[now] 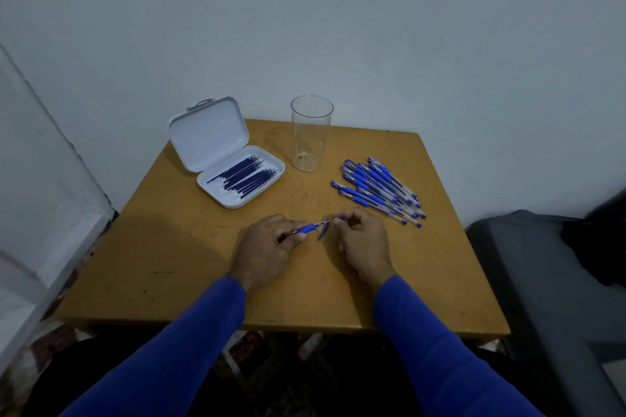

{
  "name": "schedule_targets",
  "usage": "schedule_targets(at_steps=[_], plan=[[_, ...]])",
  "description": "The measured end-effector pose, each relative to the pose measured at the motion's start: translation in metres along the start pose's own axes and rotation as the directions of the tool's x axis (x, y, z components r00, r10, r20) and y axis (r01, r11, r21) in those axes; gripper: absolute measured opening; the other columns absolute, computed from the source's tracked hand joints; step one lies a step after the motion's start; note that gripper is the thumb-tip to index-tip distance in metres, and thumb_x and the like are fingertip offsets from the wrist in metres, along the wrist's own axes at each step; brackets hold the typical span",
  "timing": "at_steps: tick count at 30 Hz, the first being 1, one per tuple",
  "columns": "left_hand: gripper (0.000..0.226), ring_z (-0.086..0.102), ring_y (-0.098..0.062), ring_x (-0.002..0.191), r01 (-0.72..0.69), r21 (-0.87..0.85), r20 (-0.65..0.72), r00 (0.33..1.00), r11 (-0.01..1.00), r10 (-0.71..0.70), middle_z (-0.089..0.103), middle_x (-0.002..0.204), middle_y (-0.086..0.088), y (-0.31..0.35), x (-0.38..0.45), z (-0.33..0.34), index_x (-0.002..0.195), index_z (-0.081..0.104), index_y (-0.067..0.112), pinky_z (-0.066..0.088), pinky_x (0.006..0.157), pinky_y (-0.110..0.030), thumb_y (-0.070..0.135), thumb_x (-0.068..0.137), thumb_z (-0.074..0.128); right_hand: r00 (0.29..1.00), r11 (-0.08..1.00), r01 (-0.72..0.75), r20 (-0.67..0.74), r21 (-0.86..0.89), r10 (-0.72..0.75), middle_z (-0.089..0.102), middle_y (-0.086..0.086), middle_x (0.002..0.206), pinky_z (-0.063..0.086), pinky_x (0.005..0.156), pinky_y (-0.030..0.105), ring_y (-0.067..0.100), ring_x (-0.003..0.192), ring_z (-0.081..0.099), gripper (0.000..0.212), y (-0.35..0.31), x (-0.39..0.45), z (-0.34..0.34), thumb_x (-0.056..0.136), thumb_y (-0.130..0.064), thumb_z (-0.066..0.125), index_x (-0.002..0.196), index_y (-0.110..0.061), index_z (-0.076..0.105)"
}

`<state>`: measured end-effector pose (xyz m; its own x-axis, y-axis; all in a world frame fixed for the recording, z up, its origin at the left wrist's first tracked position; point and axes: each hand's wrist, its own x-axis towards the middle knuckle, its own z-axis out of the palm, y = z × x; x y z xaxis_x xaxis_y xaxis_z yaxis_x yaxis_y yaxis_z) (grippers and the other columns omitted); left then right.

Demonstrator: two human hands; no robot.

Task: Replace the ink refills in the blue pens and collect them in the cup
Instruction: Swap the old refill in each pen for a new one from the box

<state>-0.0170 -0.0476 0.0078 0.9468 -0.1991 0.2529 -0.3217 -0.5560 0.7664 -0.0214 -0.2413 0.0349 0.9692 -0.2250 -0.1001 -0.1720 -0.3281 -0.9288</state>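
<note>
My left hand (pixel 267 244) grips a blue pen (pixel 306 229) by its barrel, tip pointing right, over the middle of the wooden table (pixel 189 261). My right hand (pixel 362 240) pinches the pen's tip end; a small blue piece (pixel 323 233), maybe the cap, hangs just below the fingertips, blurred. A clear plastic cup (pixel 311 134) stands upright and empty at the table's back. Several blue pens (pixel 379 191) lie in a pile to its right. An open white case (pixel 237 179) at the back left holds several dark blue refills (pixel 242 176).
The table stands against a white wall. A dark grey seat or cushion (pixel 548 264) sits right of the table. A white door frame (pixel 50 179) runs along the left. Patterned floor shows below the table's front edge.
</note>
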Motion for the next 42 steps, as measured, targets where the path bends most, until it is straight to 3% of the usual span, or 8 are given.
schedule_targets(at_steps=[2,5,13,18,23,28,32,42], plan=[[0.027,0.057,-0.006,0.078,-0.005,-0.013,-0.005,1.000,1.000,0.005,0.061,0.082,0.013,0.000,-0.001,-0.001,0.122,0.072,0.028,0.045,0.068,-0.020,0.027,0.095,0.069,0.996,0.977,0.062,-0.045,-0.206,-0.073,0.064,-0.011,0.095,0.049,0.071,0.019,0.005,0.086,0.060,0.015,0.000,0.000,0.007,0.099,-0.018,0.063,0.092,-0.031,0.066],[0.027,0.057,-0.006,0.078,-0.012,0.006,-0.009,1.000,1.000,0.012,0.060,0.082,0.014,0.000,0.000,-0.001,0.123,0.072,0.027,0.043,0.068,-0.017,0.027,0.096,0.068,0.991,0.929,0.098,-0.046,-0.358,-0.123,0.064,-0.006,0.098,0.044,0.066,0.014,0.006,0.088,0.058,0.010,-0.002,0.003,0.014,0.096,-0.016,0.066,0.095,-0.024,0.070],[0.029,0.057,-0.007,0.078,-0.004,-0.007,-0.010,1.000,1.000,0.004,0.061,0.083,0.013,0.002,-0.001,-0.001,0.124,0.071,0.029,0.048,0.068,-0.021,0.027,0.095,0.068,0.997,0.933,0.055,-0.030,-0.354,-0.070,0.060,-0.010,0.096,0.042,0.062,0.013,0.001,0.083,0.055,0.017,-0.004,0.007,0.012,0.096,-0.013,0.066,0.112,-0.018,0.069],[0.029,0.057,-0.006,0.078,-0.002,-0.009,-0.013,1.000,1.000,0.002,0.061,0.083,0.014,0.002,-0.001,-0.001,0.124,0.071,0.029,0.046,0.068,-0.019,0.027,0.095,0.068,0.994,0.954,0.075,-0.054,-0.289,-0.095,0.060,-0.009,0.102,0.046,0.068,0.016,0.006,0.091,0.057,0.021,-0.003,0.001,0.007,0.093,-0.018,0.070,0.114,-0.021,0.065],[0.028,0.057,-0.008,0.076,-0.015,-0.027,-0.016,1.000,1.000,0.014,0.061,0.083,0.011,0.002,-0.001,-0.001,0.123,0.071,0.029,0.048,0.067,-0.023,0.025,0.095,0.069,0.993,0.975,0.071,-0.076,-0.208,-0.089,0.057,-0.012,0.100,0.062,0.074,0.039,0.011,0.090,0.060,0.017,-0.002,-0.007,0.006,0.095,-0.022,0.067,0.112,-0.025,0.066],[0.029,0.056,-0.006,0.075,-0.019,-0.001,-0.015,1.000,1.000,0.019,0.060,0.082,0.014,0.000,0.000,-0.001,0.124,0.071,0.028,0.043,0.065,-0.017,0.027,0.096,0.068,0.995,0.998,-0.006,0.096,0.060,0.000,0.070,0.006,0.084,0.043,0.041,0.023,0.008,0.054,0.055,0.010,-0.009,-0.014,0.006,0.100,-0.023,0.064,0.104,-0.023,0.073],[0.029,0.057,-0.005,0.077,-0.012,-0.011,-0.018,1.000,1.000,0.012,0.061,0.084,0.013,0.000,-0.001,-0.002,0.125,0.070,0.029,0.044,0.066,-0.015,0.029,0.096,0.067,0.991,0.994,-0.023,0.136,0.110,0.008,0.064,0.005,0.067,0.040,0.040,0.024,0.011,0.048,0.049,0.011,-0.012,-0.017,0.010,0.101,-0.024,0.063,0.099,-0.020,0.073],[0.029,0.058,-0.008,0.077,0.007,-0.055,-0.040,0.999,0.998,-0.009,0.063,0.085,0.010,-0.001,-0.001,0.000,0.125,0.071,0.026,0.044,0.066,-0.016,0.028,0.096,0.067,0.984,0.853,-0.131,0.172,0.505,0.049,0.067,0.017,0.082,0.045,0.040,0.028,0.021,0.053,0.053,0.017,-0.015,-0.017,0.009,0.104,-0.015,0.055,0.115,-0.002,0.060]])
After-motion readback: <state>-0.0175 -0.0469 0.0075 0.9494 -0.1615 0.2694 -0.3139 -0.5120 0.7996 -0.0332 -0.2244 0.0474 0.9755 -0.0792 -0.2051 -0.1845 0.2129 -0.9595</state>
